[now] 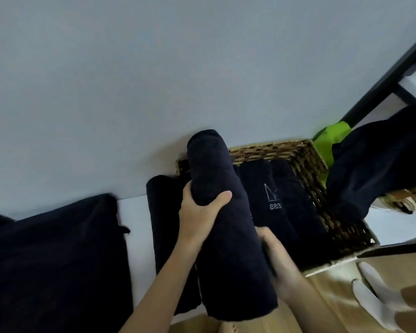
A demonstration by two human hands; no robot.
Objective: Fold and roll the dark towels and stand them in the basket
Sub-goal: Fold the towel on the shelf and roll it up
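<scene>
A: What are the hands doing in the head view?
B: Both are holding one long rolled dark navy towel (223, 212) — the left hand (199, 212) is wrapping around its middle, the right hand (274, 258) is gripping lower down.
A: Where is it?
B: Tilting over the near-left corner of the brown woven wicker basket (305, 159), where other rolled dark towels (283, 200) are lying — another roll (163, 224) is resting just outside its left wall.
</scene>
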